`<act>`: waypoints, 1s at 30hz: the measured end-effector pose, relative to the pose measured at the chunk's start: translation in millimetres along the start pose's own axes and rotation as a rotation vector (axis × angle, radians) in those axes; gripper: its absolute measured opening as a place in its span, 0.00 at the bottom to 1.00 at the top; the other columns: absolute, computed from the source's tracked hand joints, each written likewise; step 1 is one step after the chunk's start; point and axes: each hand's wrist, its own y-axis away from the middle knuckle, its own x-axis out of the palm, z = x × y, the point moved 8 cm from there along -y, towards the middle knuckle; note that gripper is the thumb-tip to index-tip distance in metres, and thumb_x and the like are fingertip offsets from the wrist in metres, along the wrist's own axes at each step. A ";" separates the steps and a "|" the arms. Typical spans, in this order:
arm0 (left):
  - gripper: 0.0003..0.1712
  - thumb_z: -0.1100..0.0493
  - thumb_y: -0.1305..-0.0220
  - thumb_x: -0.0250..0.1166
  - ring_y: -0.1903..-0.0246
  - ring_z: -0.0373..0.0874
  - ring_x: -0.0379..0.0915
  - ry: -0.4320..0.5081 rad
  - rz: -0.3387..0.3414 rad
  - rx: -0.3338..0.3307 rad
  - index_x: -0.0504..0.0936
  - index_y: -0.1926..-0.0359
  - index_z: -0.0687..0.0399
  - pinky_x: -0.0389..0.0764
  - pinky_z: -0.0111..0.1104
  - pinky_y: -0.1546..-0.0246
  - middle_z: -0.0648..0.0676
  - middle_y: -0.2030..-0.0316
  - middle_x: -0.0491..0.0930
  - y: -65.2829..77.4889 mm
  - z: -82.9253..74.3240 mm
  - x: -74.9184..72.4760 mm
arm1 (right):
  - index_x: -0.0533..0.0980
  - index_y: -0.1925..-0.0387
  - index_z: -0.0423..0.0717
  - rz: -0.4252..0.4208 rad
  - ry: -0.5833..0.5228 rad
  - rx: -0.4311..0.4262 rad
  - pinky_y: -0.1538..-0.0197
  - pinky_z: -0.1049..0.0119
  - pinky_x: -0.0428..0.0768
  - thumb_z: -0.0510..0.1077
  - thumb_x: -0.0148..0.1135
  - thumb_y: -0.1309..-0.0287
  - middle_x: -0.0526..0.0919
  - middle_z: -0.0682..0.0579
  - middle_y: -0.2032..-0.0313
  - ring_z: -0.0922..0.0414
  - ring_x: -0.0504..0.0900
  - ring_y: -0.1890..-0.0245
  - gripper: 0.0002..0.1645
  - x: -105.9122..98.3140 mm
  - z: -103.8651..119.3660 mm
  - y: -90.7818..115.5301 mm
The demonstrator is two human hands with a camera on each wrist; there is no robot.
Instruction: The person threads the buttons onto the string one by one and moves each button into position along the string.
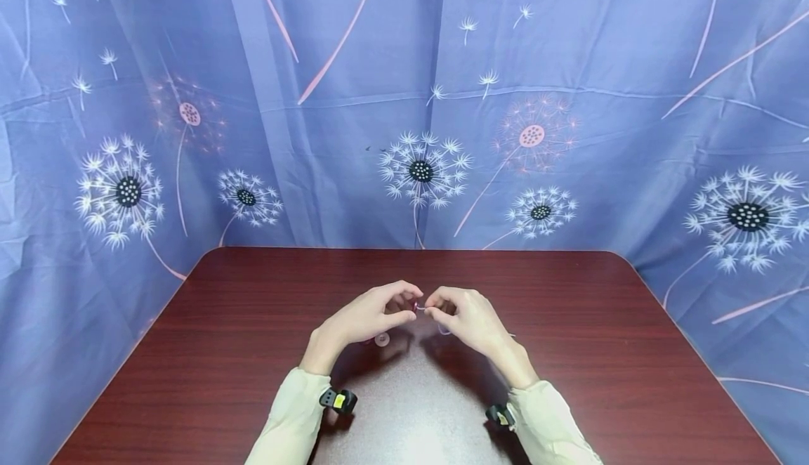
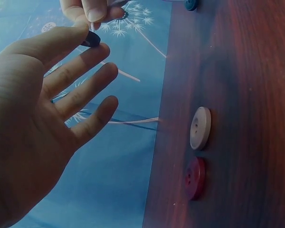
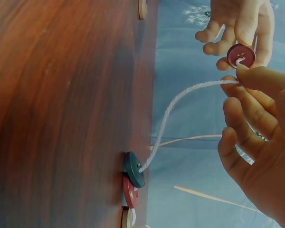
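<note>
My left hand (image 1: 366,316) pinches a dark red button (image 3: 241,56) by its edge between thumb and fingertips, above the table. Facing it, my right hand (image 1: 470,319) holds a white cord (image 3: 173,107) between thumb and index finger, and its tip shows at a hole of that button. From the right fingers the cord curves down to the table. There it runs through a dark green button (image 3: 134,169); a red button (image 3: 130,191) and a pale button (image 3: 127,218) lie in line behind it.
Below my left hand, a loose pale button (image 2: 200,128) and a loose red button (image 2: 195,178) lie on the brown wooden table (image 1: 253,381). A blue dandelion-print cloth (image 1: 341,170) hangs behind the table and at its sides.
</note>
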 end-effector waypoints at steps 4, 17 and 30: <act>0.19 0.52 0.32 0.65 0.56 0.31 0.78 -0.004 -0.006 -0.003 0.76 0.41 0.43 0.78 0.32 0.50 0.39 0.57 0.81 0.2 1.1 -0.1 | 0.82 0.65 0.56 -0.011 -0.002 -0.016 0.71 0.72 0.73 0.50 0.65 0.37 0.82 0.66 0.77 0.73 0.76 0.82 0.04 -0.6 0.0 0.0; 0.18 0.51 0.33 0.65 0.55 0.31 0.78 -0.052 -0.012 -0.013 0.77 0.43 0.40 0.78 0.32 0.50 0.39 0.56 0.82 -0.6 2.5 0.3 | 0.81 0.65 0.57 -0.029 -0.006 -0.041 0.69 0.72 0.73 0.49 0.65 0.36 0.80 0.67 0.79 0.71 0.77 0.80 0.03 -0.6 0.4 0.6; 0.19 0.50 0.32 0.65 0.56 0.31 0.79 0.004 0.000 -0.012 0.77 0.42 0.42 0.79 0.32 0.51 0.40 0.56 0.82 -1.8 5.8 3.3 | 0.81 0.64 0.56 -0.043 0.010 -0.048 0.69 0.72 0.74 0.52 0.64 0.36 0.79 0.67 0.80 0.70 0.77 0.80 0.06 -0.6 0.0 0.7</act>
